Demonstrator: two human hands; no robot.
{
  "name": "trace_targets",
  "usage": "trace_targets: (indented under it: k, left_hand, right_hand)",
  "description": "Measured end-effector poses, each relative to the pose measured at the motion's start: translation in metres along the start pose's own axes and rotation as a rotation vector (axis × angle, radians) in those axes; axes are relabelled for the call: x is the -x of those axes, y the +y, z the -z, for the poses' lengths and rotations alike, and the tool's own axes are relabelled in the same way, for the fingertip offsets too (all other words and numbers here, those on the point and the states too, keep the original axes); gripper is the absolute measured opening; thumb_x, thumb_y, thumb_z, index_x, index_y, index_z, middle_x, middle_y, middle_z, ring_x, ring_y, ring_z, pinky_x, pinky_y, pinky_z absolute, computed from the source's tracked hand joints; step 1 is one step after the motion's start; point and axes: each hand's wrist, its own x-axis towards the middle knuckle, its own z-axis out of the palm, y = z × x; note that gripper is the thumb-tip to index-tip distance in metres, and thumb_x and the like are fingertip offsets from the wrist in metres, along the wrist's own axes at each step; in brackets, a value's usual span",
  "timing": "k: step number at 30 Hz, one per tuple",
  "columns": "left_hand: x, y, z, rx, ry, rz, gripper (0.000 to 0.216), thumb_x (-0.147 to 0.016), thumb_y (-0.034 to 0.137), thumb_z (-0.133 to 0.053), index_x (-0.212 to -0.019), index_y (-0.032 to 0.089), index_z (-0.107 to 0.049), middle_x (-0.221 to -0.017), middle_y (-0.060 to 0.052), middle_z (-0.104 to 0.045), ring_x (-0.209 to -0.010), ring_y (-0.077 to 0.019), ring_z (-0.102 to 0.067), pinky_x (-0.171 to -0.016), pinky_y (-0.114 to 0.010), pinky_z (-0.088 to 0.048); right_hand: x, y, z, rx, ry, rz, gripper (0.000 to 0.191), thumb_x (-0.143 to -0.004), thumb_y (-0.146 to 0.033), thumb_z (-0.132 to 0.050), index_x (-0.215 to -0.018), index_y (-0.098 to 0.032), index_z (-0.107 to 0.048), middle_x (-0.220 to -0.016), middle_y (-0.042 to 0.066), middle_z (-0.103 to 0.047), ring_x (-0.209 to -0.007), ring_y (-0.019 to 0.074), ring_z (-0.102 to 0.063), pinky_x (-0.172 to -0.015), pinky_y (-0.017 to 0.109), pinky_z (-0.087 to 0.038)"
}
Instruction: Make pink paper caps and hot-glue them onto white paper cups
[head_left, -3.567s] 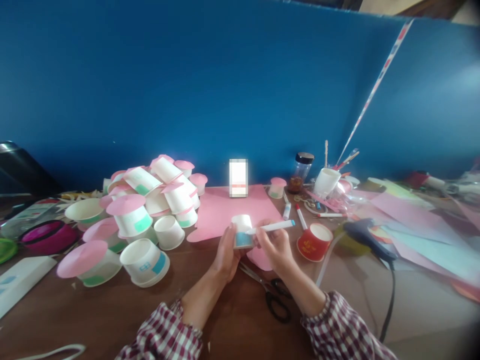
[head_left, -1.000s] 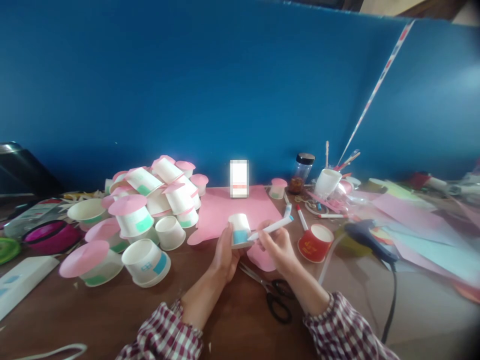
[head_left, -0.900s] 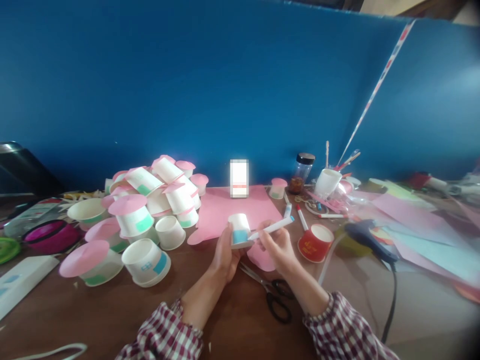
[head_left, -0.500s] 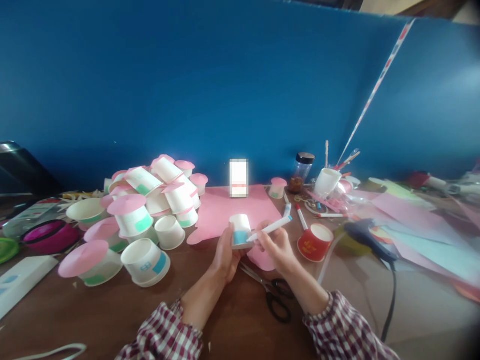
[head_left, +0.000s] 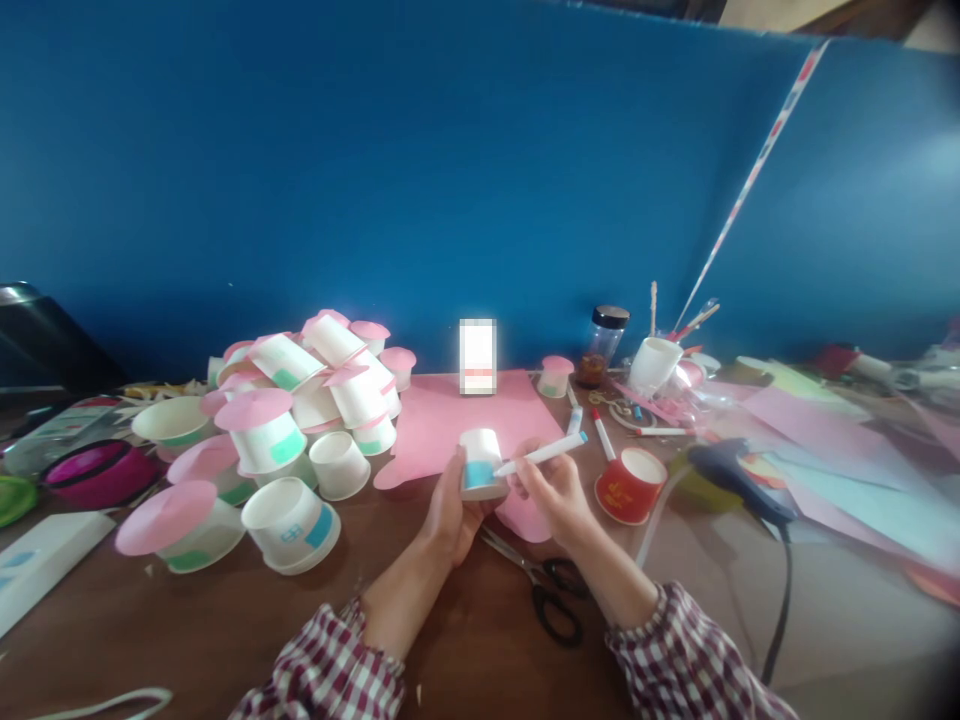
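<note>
From where I stand, the small white paper cup sits up in the person's left hand, above the brown tabletop and in front of a large pink sheet. Its wall is plain white apart from a solid light-blue block low on the side, and it looks a touch narrower at the top than at the bottom. The left hand is curled around it, thumb along the left side. The right hand pinches a white marker with a blue end, slanted so that its tip points at the right edge of the blue block; I can't tell whether tip and cup actually touch. The left fingers behind and under the cup are mostly out of my sight, as is the cup's far side, and its top is too bright to show whether it is open. The right hand covers part of the marker and part of a smaller pink piece below. The scissors lie partly behind the right wrist. Both checked sleeves run out of view at the bottom. At the back, a pale rectangle is broken into blocks, and the papers at far right are smeared.
</note>
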Motion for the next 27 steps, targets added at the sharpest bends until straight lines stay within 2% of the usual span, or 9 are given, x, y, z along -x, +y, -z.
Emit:
trace_targets:
  k: [5, 9, 14, 19, 27]
  left_hand:
    - [0.0, 0.0004, 0.0002, 0.013, -0.01, 0.018, 0.039, -0.082, 0.045, -0.055, -0.096, 0.008, -0.062, -0.083, -0.01, -0.066, -0.07, -0.0176, -0.062, -0.066, -0.03, -0.053]
    - [-0.0005, 0.0007, 0.0007, 0.021, -0.028, 0.016, 0.041, -0.083, 0.045, -0.055, -0.099, 0.008, -0.062, -0.087, -0.011, -0.067, -0.072, -0.0183, -0.063, -0.067, -0.03, -0.053]
    - [-0.0016, 0.0001, 0.0019, 0.019, -0.007, 0.016, 0.041, -0.082, 0.045, -0.055, -0.097, 0.008, -0.062, -0.085, -0.011, -0.067, -0.071, -0.0181, -0.063, -0.067, -0.031, -0.053]
    - [-0.0015, 0.0, 0.0017, 0.019, -0.013, 0.008, 0.042, -0.082, 0.046, -0.056, -0.098, 0.008, -0.062, -0.085, -0.011, -0.067, -0.072, -0.0182, -0.063, -0.067, -0.03, -0.053]
    - [-0.0007, 0.0005, 0.0008, 0.01, -0.013, 0.015, 0.04, -0.082, 0.045, -0.056, -0.095, 0.008, -0.062, -0.084, -0.011, -0.067, -0.071, -0.0181, -0.063, -0.067, -0.031, -0.053]
  right_hand:
    - [-0.0002, 0.0004, 0.0013, -0.006, 0.027, 0.013, 0.022, -0.08, -0.037, -0.061, -0.075, -0.016, -0.053, -0.053, -0.003, -0.052, -0.048, 0.0089, -0.044, -0.047, 0.022, -0.035]
    - [-0.0002, -0.0003, 0.0021, 0.016, -0.015, 0.008, 0.023, -0.079, -0.038, -0.062, -0.074, -0.017, -0.053, -0.054, -0.003, -0.052, -0.047, 0.0085, -0.043, -0.046, 0.022, -0.034]
    - [-0.0005, 0.0005, 0.0017, 0.022, 0.015, 0.021, 0.023, -0.08, -0.038, -0.061, -0.074, -0.017, -0.054, -0.054, -0.002, -0.053, -0.048, 0.0092, -0.045, -0.047, 0.022, -0.036]
    - [-0.0002, 0.0014, 0.0028, 0.05, -0.023, 0.018, 0.02, -0.081, -0.035, -0.06, -0.075, -0.017, -0.055, -0.055, -0.003, -0.053, -0.048, 0.0088, -0.044, -0.046, 0.021, -0.034]
    - [0.0, -0.0015, 0.0002, 0.029, 0.027, 0.037, 0.021, -0.081, -0.035, -0.06, -0.073, -0.017, -0.054, -0.053, -0.003, -0.051, -0.047, 0.0087, -0.045, -0.046, 0.021, -0.037]
